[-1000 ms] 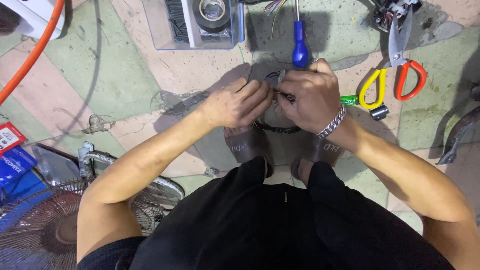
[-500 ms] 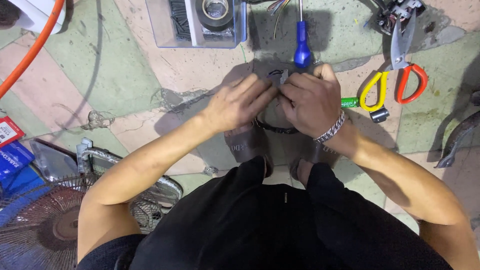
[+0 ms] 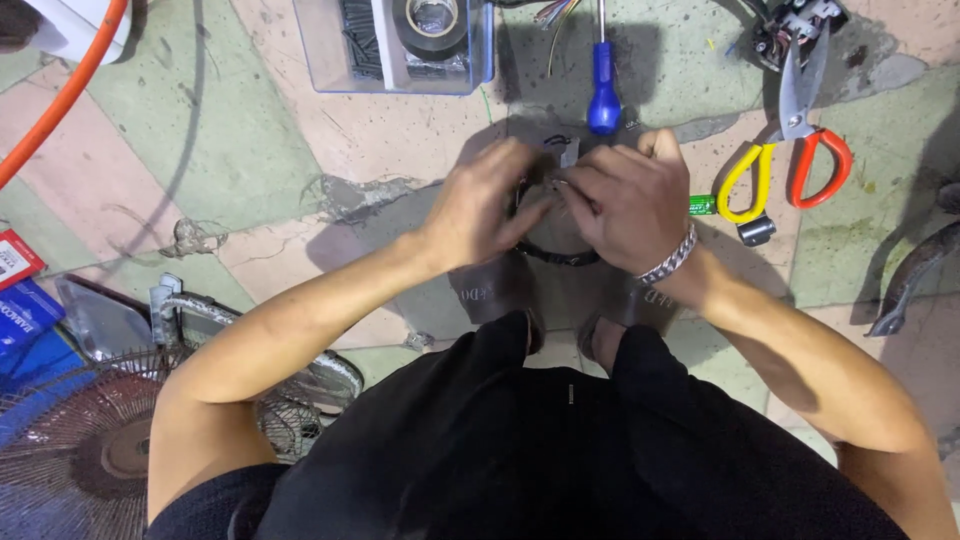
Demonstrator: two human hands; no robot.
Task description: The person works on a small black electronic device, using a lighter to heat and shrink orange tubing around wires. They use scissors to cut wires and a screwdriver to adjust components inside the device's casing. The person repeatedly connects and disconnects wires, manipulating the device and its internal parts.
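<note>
A small dark round part [image 3: 556, 240] is held just above the floor at frame centre, betw. both hands, w/ its lower rim seen at 6 o'clock below the fingers; most of it is hidden by them. A small grey tab w/ a dark wire loop [image 3: 562, 148] is seen sticking out at 12 o'clock from the part.

The left hand [image 3: 480, 205] is placed at 9 o'clock of the part, fingers curled narrow and closed onto its edge. The right hand [image 3: 625, 200] (a metal bracelet [image 3: 670, 258] is worn at the wrist) is set at 3 o'clock, fingers bent in and pressed on the part's top; what exactly is pinched at the fingertips cannot be told.

A blue-handled screwdriver [image 3: 603, 95] is laid at 12 o'clock, just beyond the hands. Scissors w/ yellow and red handles [image 3: 790, 150] are seen at 2 o'clock, near the right hand. A clear plastic box [image 3: 320, 60] w/ a black tape roll [image 3: 433, 22] is found at 11 o'clock. A fan grille [image 3: 90, 450] is seen at 8 o'clock, well apart.
</note>
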